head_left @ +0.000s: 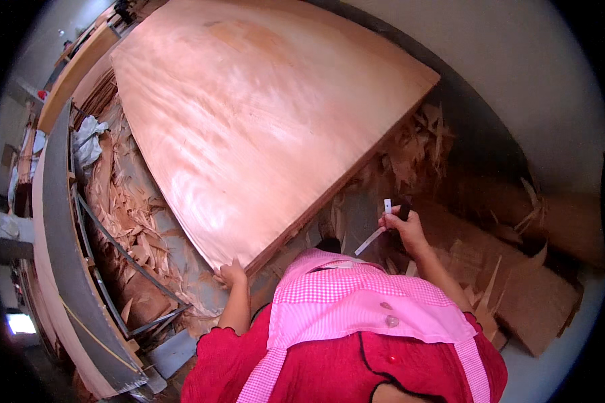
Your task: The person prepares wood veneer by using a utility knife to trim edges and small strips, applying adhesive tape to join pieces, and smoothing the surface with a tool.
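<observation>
A tall stack of thin reddish-brown wood veneer sheets [249,127] lies in front of me, its near corner pointing toward my body. My left hand [232,274] is at that near corner, its fingers curled over the edge of the top sheet. To the right of the stack, my right hand [409,230] is raised, closed on a narrow white strip [370,242]. One end of the strip stands up above the fingers and the other hangs down toward my apron. Something dark shows beside these fingers; its kind is unclear.
Torn veneer scraps [138,235] litter the floor left of the stack, beside a metal frame [128,258] and a long curved-looking board [54,269]. More scraps [417,144] lie past the right edge. Flat brown sheets [517,289] lie at lower right. A pale wall [517,80] rises behind.
</observation>
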Demonstrator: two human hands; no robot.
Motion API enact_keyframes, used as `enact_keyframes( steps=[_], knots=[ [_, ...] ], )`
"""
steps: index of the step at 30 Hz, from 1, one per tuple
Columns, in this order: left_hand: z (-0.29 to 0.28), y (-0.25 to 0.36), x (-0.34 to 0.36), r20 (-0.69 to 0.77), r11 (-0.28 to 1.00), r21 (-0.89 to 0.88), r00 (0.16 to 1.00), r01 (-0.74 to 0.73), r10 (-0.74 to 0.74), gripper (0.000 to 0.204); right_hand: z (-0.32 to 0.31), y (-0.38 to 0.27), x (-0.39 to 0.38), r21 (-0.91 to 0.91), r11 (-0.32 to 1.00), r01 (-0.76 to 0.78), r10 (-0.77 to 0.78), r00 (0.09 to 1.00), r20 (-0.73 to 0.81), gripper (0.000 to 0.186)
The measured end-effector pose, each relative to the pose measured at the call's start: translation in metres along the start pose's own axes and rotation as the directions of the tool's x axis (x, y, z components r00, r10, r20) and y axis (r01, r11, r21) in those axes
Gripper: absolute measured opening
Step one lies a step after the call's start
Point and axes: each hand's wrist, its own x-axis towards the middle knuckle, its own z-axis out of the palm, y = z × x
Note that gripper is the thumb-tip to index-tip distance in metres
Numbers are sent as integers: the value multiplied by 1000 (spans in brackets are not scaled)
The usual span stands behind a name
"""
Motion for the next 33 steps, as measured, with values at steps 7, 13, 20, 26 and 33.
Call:
enact_keyframes(
  steps=[7,13,20,26,33],
  knots=[
    [13,23,0,91,951,-99,955,291,-283,59,-45,-71,104,-175,984,29,-26,999,19,13],
    [11,37,-6,-130,980,-3,971,199,-198,37,-51,-118,172,-182,983,-21,35,997,75,11],
    [-27,88,-23,-458,954,250,847,-168,269,21,-79,-154,255,-243,970,-21,83,966,245,15],
    [-65,329,-80,-329,683,-560,882,-470,337,22,-90,-217,338,-166,986,4,78,871,486,11],
    [13,547,-103,-258,587,-104,592,-803,763,27,-127,-240,406,-250,968,16,168,697,697,22]
  ],
)
